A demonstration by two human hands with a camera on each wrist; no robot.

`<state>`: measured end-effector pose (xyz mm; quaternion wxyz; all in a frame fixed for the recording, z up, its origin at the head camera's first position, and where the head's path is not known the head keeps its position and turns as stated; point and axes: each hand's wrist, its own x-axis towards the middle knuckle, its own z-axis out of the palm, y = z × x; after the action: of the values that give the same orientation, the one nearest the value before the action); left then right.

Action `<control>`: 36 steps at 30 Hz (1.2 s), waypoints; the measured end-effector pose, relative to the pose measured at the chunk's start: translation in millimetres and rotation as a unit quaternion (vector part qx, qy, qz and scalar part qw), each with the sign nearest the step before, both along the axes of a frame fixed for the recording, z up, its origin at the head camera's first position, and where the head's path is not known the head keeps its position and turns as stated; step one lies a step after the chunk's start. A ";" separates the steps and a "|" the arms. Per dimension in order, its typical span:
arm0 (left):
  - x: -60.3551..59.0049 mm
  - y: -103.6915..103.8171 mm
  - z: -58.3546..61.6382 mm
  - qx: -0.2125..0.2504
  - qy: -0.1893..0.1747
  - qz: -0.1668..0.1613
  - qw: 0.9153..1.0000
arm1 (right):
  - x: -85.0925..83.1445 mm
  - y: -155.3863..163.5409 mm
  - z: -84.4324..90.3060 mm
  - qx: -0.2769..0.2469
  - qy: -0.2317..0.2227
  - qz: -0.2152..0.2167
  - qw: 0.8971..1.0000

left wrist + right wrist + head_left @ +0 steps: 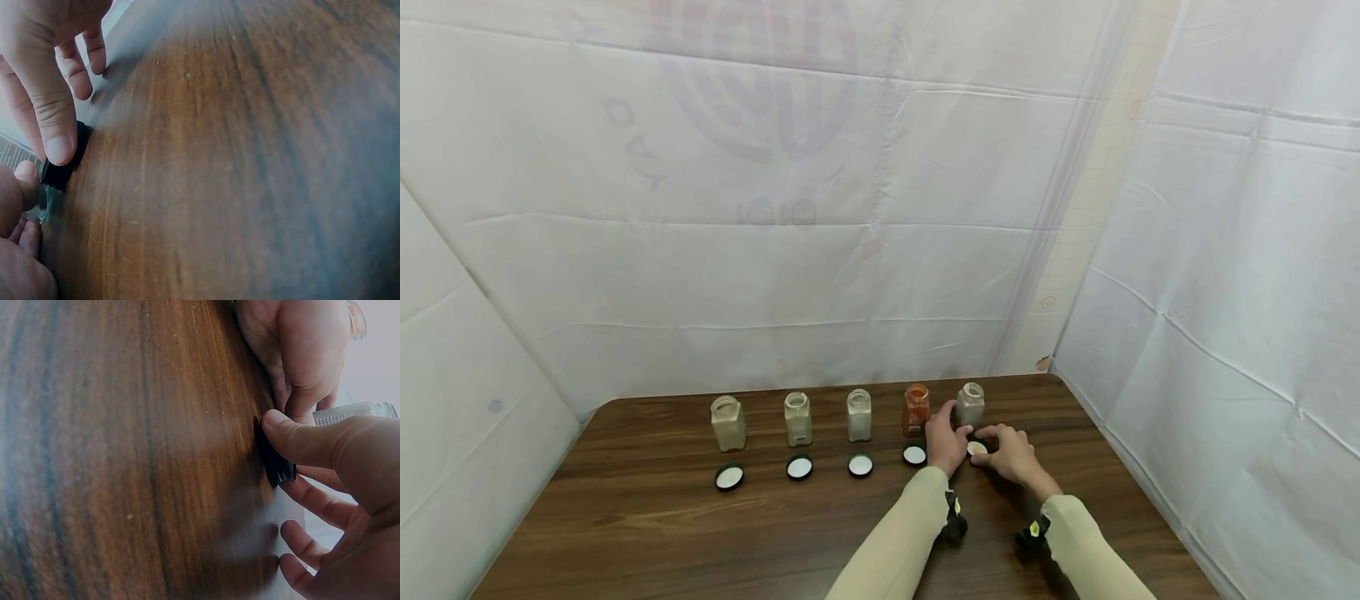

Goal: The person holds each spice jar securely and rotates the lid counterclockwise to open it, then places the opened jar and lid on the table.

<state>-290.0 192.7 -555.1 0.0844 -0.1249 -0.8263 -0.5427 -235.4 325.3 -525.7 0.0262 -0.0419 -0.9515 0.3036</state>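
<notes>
My right hand (1013,457) pinches a black jar lid (977,448) with a pale inside, between thumb and fingers. The right wrist view shows that lid (275,456) on edge near the wood, its other fingers spread. Just behind it stands an uncapped glass jar (972,406) with greyish contents. My left hand (946,440) holds this jar low down, thumb near its base; part of the grip is hidden. Beside the left hand are an open jar of orange-red powder (916,411) and its lid (914,454).
Further left stand three more uncapped jars with pale contents: one near the middle (859,415), another (798,419), and the leftmost (728,423). Black lids with white insides (861,465) (800,467) (729,477) lie before them. White sheeting (820,275) walls the brown wooden table (700,542).
</notes>
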 end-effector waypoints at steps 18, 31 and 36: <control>-0.8 0.4 0.2 -0.005 -0.009 -0.010 1.000 | 0.8 0.7 -0.4 -0.002 0.007 -0.002 1.000; 0.9 -0.1 0.8 0.006 -0.013 -0.013 1.000 | 2.6 1.0 3.7 -0.007 0.017 0.016 1.000; -2.0 -0.3 0.4 0.018 -0.024 -0.012 0.999 | 3.5 3.9 4.9 -0.013 0.016 0.024 1.000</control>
<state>-291.9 192.4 -554.7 0.0601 -0.1205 -0.8164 -0.5615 -231.9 329.2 -520.8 0.0337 -0.0147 -0.9477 0.3170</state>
